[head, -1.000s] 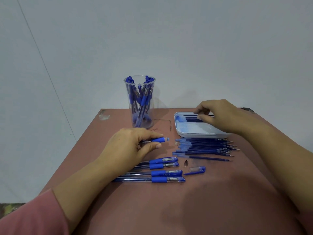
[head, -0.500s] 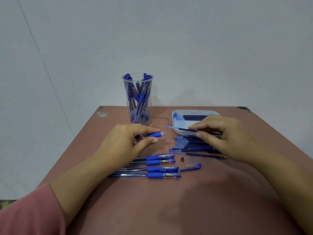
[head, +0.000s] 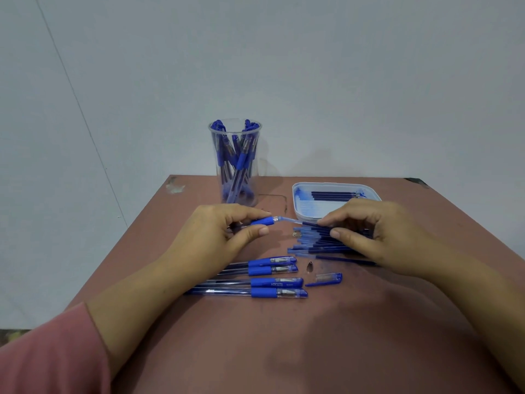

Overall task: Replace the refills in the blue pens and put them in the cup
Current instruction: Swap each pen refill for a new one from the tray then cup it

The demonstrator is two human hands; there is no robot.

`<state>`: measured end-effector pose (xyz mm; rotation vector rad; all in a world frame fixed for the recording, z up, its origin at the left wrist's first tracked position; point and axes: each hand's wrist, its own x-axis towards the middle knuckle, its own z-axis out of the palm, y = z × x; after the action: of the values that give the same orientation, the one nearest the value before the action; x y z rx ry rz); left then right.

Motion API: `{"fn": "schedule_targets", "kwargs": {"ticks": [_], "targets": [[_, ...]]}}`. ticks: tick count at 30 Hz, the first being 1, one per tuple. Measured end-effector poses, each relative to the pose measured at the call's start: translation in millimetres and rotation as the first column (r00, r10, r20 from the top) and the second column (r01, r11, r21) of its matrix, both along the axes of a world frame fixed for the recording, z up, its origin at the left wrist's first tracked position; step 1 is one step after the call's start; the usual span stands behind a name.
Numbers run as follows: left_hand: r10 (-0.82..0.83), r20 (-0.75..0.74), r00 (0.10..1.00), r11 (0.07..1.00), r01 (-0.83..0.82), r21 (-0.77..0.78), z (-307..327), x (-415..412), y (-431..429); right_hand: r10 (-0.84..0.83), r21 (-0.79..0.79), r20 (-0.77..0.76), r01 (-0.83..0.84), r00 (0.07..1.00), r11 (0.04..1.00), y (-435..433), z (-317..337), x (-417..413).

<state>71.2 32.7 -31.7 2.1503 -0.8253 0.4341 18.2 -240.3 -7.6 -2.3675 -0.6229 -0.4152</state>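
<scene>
two hands work at one joint: the left hand (head: 216,234) has thumb and fingers curled round a pen barrel (head: 262,221), and the right hand (head: 377,231) pinches a refill (head: 295,221) between thumb and forefinger, its pale end at the barrel's mouth, just off the left fingertips.

the likely slip is a skewed entry. if the refill meets the mouth at an angle it could bend or jam, since it is thin and held far back. a push off line might also knock it out of the pinch into the pile of refills (head: 312,243) under the right fingers, where fresh and spent ones would be hard to tell apart. the small metal tip (head: 310,265) and the cap (head: 326,278) lie loose on the table (head: 284,336), nearer the body than the right thumb, and a sweeping wrist could roll them away.

four pens (head: 272,277) wait below the left fingers. the cup (head: 235,166), partly filled with pens, stands beyond the left knuckles, and the tray (head: 298,206) beyond the right.

one of those pens carries white lettering on its grip, perhaps "kpeoti"; it is too small to read for sure.
</scene>
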Motion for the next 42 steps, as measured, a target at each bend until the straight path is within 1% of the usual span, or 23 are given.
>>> {"fn": "schedule_targets", "kwargs": {"ticks": [2,6,9,11,16,19,22,24,28,31,34,37,42], "targets": [[0.0,0.003,1.0,1.0,0.0,0.023,1,0,1,0.004,-0.018,0.017,-0.004,1.0,1.0,-1,-2,2],[-0.031,0.061,0.998,0.984,0.02,0.178,3,-1,1,0.002,-0.094,0.102,0.007,0.995,0.996,2,-3,5],[-0.049,0.056,0.997,0.977,0.037,0.211,2,-3,-1,0.056,-0.163,0.086,-0.042,0.995,0.986,15,-8,7],[-0.045,0.068,0.997,0.977,0.03,0.211,1,-4,-1,0.058,-0.169,0.087,-0.043,0.995,0.985,18,-10,7],[-0.047,0.083,0.995,0.981,0.03,0.193,4,-4,-1,-0.005,-0.129,0.14,0.023,0.99,0.991,8,-4,5],[-0.056,0.069,0.996,0.98,0.042,0.196,3,-5,-2,0.012,-0.118,0.119,0.002,0.993,0.993,18,-9,7],[-0.064,0.07,0.995,0.981,0.05,0.19,3,-5,-2,0.054,-0.14,0.118,-0.037,0.992,0.989,25,-11,7],[-0.057,0.073,0.996,0.984,0.044,0.173,4,-5,-1,0.037,-0.133,0.114,-0.022,0.993,0.991,21,-9,5],[-0.054,0.081,0.995,0.984,0.039,0.172,5,-6,-2,-0.023,-0.068,0.12,0.032,0.992,0.997,15,-9,4],[-0.067,0.056,0.996,0.984,0.057,0.171,4,-6,-3,-0.011,-0.062,0.108,0.018,0.994,0.998,25,-13,5],[-0.067,0.049,0.997,0.985,0.058,0.16,3,-5,-3,0.023,-0.071,0.129,-0.014,0.991,0.997,33,-14,4],[-0.057,0.056,0.997,0.988,0.048,0.15,3,-5,-2,-0.022,-0.005,0.112,0.023,0.993,1.0,33,-13,3],[-0.059,0.055,0.997,0.986,0.049,0.16,3,-5,-2,-0.007,-0.033,0.059,0.009,0.998,0.999,34,-10,4]]}}
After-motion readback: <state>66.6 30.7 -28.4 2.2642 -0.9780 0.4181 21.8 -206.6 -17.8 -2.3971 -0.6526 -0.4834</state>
